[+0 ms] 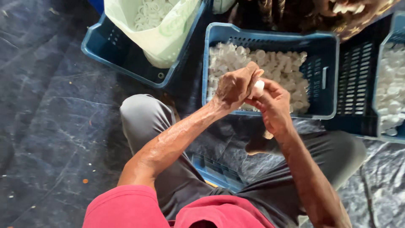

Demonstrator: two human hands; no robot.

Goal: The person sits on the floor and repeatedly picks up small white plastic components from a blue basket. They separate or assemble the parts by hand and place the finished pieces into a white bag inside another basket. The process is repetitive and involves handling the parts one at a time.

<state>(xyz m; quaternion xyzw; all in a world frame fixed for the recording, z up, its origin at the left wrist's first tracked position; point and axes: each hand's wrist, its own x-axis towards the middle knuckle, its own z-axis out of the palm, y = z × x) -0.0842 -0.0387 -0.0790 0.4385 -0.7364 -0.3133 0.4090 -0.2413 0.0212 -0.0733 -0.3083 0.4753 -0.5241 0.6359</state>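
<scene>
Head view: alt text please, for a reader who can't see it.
Both hands, left hand and right hand, hold a small white cap above a blue crate of white caps, with a cap-filled bag in another crate nearby.

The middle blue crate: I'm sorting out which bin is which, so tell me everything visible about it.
The middle blue crate is rectangular, plastic-looking, with slotted walls and a handle slot on its right end. It sits upright on the dark sheet, roughly half full of small white caps. Both hands work above its near edge; whether they touch it is unclear.

blue crate with white bag, dark tarp
</scene>
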